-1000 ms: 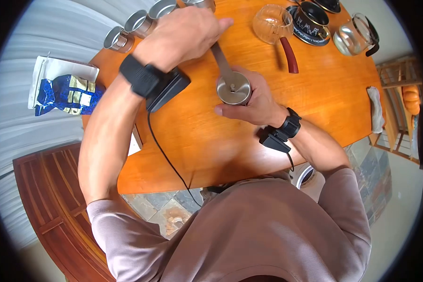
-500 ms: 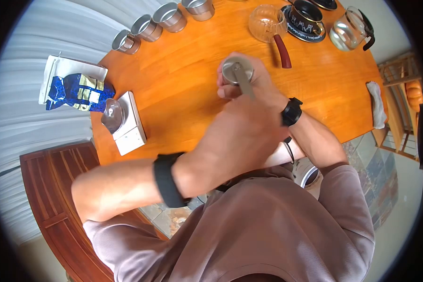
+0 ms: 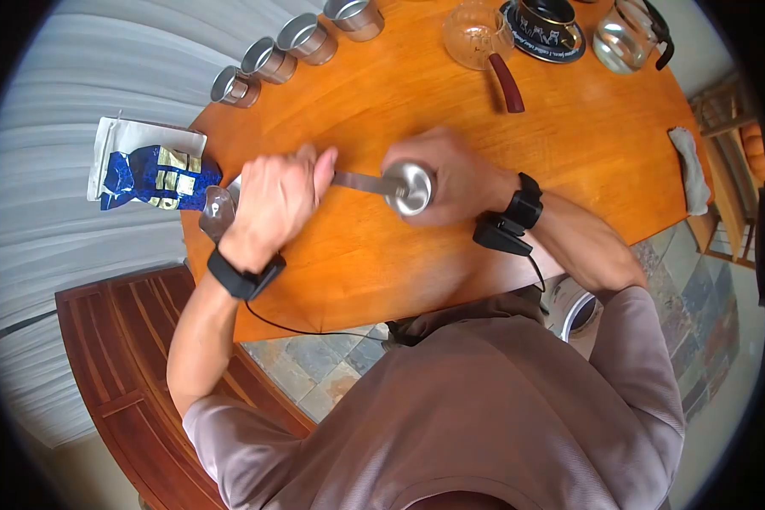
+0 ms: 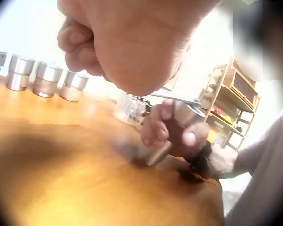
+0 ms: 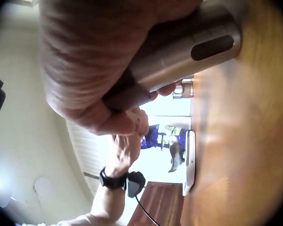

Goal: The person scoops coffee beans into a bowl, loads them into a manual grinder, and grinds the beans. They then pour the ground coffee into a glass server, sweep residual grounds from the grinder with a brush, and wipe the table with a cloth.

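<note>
Crank (image 3: 365, 182) swung leftward, the hands (image 3: 274, 200) (image 3: 455, 174) grip: left its end, seemingly; right the shiny silver cylinder (image 3: 416, 183).

On my feed: silvery cylindrical grinder (image 3: 413, 190), tilted in the right hand (image 3: 459, 177); dark oval (image 5: 212, 48) on side; flat crank arm (image 3: 365, 182) reaching the left hand (image 3: 274, 202).

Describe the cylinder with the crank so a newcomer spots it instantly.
Start at the orange wooden table. There, the person's right hand grips a silver cylinder. Unlike the four metal cups along the table's far left edge, it has a flat crank arm reaching the left hand.
</note>
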Demonstrator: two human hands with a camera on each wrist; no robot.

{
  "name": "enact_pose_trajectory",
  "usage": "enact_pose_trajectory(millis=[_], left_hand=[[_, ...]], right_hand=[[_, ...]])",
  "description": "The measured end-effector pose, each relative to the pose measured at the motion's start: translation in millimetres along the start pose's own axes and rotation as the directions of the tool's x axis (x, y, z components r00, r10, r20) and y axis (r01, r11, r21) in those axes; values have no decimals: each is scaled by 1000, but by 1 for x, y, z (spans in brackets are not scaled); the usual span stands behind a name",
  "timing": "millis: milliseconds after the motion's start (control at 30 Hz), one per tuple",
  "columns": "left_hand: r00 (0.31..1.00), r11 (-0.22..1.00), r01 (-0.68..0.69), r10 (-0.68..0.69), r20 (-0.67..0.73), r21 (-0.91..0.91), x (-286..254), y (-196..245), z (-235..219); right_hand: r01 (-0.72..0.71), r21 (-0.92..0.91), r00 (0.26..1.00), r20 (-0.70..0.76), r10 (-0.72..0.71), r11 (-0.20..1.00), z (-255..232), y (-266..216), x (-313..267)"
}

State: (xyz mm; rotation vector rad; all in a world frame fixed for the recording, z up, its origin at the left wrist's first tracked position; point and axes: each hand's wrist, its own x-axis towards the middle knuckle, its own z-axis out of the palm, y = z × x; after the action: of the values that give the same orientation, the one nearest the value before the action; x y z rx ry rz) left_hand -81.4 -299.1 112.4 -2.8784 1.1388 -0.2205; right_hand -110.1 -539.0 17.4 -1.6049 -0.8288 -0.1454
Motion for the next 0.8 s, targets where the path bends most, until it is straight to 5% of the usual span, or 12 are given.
enact_pose_trajectory(millis=[133, 267, 433, 500, 600, 700, 800], left_hand=[[998, 997, -62, 63, -13, 40, 52, -4, -6], [992, 990, -123, 121, -34, -71, 86, 35, -27], [943, 962, -258, 271, -194, 88, 91, 88, -32], [923, 953, -250, 288, -255, 173, 79, 117, -24], [946, 973, -179, 211, -244, 147, 52, 169, -16], [918, 913, -228, 317, -238, 337, 18, 191, 0], [942, 888, -226, 304, -142, 399, -14, 181, -6]], right_hand=[[34, -50, 997, 65, -31, 998, 8, -4, -2], [38, -49, 995, 93, -33, 998, 13, -4, -7], [78, -76, 989, 135, -67, 994, 15, -8, -5], [257, 40, 966, -5, -257, 966, 22, -11, -6], [94, 117, 991, 85, -104, 989, 13, -10, -5], [-144, 202, 964, 250, 91, 969, 2, -8, -2], [-185, 297, 974, 179, 136, 937, 1, -7, -2]])
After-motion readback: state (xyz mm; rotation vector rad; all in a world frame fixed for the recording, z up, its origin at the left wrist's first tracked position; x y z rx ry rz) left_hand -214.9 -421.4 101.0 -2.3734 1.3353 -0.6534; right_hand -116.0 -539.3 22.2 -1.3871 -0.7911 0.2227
